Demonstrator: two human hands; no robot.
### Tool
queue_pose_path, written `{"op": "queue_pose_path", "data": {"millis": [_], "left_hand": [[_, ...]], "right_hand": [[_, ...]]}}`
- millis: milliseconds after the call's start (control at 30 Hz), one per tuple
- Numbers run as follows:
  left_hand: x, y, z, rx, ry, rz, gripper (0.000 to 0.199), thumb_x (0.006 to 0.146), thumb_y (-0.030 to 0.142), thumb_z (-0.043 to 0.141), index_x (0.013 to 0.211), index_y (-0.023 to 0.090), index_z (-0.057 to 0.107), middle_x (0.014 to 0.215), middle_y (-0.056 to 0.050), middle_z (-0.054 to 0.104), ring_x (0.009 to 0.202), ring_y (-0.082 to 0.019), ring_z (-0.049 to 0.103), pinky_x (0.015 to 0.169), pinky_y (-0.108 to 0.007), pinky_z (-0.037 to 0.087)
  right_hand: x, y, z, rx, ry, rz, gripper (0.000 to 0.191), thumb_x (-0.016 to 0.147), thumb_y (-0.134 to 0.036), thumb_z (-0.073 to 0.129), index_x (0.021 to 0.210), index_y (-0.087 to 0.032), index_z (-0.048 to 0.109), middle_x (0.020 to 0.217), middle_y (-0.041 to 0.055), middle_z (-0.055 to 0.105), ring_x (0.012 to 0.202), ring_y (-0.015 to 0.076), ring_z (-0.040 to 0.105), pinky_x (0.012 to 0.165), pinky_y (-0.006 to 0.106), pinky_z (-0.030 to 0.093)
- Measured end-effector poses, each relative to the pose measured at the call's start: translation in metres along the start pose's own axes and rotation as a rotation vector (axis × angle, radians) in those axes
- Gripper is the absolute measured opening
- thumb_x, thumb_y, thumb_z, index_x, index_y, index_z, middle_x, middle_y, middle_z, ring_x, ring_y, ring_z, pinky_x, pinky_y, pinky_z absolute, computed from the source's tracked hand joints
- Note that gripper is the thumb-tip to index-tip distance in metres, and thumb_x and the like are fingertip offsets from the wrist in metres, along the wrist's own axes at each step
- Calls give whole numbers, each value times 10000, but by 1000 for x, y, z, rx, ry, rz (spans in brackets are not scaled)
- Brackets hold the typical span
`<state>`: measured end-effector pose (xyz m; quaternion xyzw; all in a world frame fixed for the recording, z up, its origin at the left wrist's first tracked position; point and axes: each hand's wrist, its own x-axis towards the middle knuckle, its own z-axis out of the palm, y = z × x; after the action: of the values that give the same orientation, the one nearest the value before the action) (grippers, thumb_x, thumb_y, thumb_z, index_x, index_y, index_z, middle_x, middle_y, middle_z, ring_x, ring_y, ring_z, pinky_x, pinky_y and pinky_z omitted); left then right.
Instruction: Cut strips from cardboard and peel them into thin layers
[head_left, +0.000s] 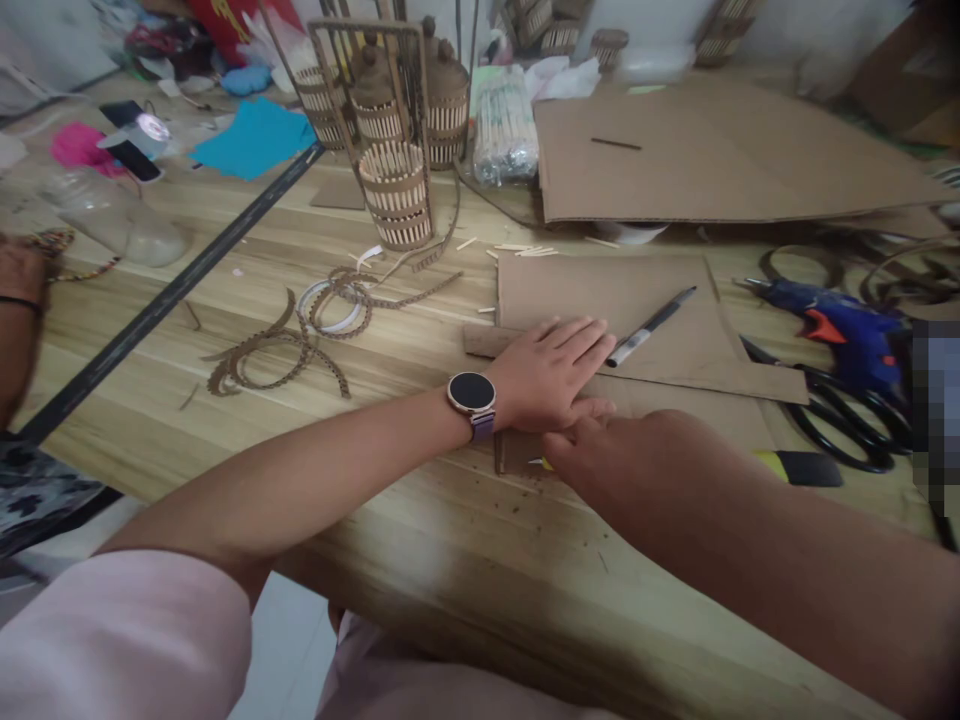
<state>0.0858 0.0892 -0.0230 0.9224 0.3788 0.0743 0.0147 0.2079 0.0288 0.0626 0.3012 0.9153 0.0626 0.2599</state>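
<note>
My left hand, with a watch on its wrist, lies flat with fingers stretched over a cardboard strip. The strip rests on a larger cardboard sheet. Close beside its thumb, my right hand is closed around a utility knife; the thin tip and a bit of yellow show left of the fingers. A yellow and black handle end shows beyond the right forearm; whether it belongs to the same knife is hidden. A black marker lies on the sheet by my left fingertips.
Black-handled scissors and a blue glue gun lie at right. Curled corrugated strips and a stick-walled basket stand left of the cardboard. A large cardboard panel is behind. Another person's arm is at far left.
</note>
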Motion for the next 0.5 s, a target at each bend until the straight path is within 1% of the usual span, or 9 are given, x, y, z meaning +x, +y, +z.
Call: {"op": "queue_pose_path", "data": {"millis": [100, 200, 333, 433, 500], "left_hand": [[0, -1, 1, 7, -10, 7, 778, 990, 589, 383, 1531, 35, 298, 1602, -200, 303, 1497, -281, 251, 1211, -429, 142], [0, -1, 0, 7, -32, 8, 810, 982, 607, 384, 1551, 46, 248, 1612, -182, 291, 1500, -277, 240, 1211, -425, 130], [-1, -2, -1, 0, -19, 15, 812, 979, 615, 375, 1571, 88, 199, 1618, -166, 283, 1498, -276, 237, 1206, -434, 129], [-2, -2, -2, -1, -26, 10, 794, 984, 597, 377, 1571, 92, 200, 1621, -175, 271, 1500, -285, 228, 1205, -445, 120], [-3, -2, -2, -2, -36, 11, 798, 982, 600, 383, 1572, 95, 196, 1620, -183, 266, 1502, -292, 223, 1204, -452, 121]], "right_hand": [[0, 2, 7, 44, -14, 1, 322, 659, 25, 531, 809, -215, 685, 733, 77, 714, 503, 182, 618, 398, 273, 177], [-2, 5, 17, 70, -22, -14, 331, 654, 51, 534, 812, -207, 667, 676, 58, 688, 499, 185, 629, 392, 274, 148], [-4, 9, 16, 62, -21, -55, 306, 649, 31, 541, 792, -217, 648, 616, 34, 653, 501, 201, 645, 390, 291, 124], [-5, 13, 12, 80, -111, -20, 345, 657, 43, 529, 834, -227, 650, 649, 21, 673, 520, 213, 674, 381, 288, 146], [-8, 17, 16, 122, -160, -12, 389, 665, 51, 519, 886, -237, 659, 709, 18, 702, 538, 209, 682, 389, 285, 178]]}}
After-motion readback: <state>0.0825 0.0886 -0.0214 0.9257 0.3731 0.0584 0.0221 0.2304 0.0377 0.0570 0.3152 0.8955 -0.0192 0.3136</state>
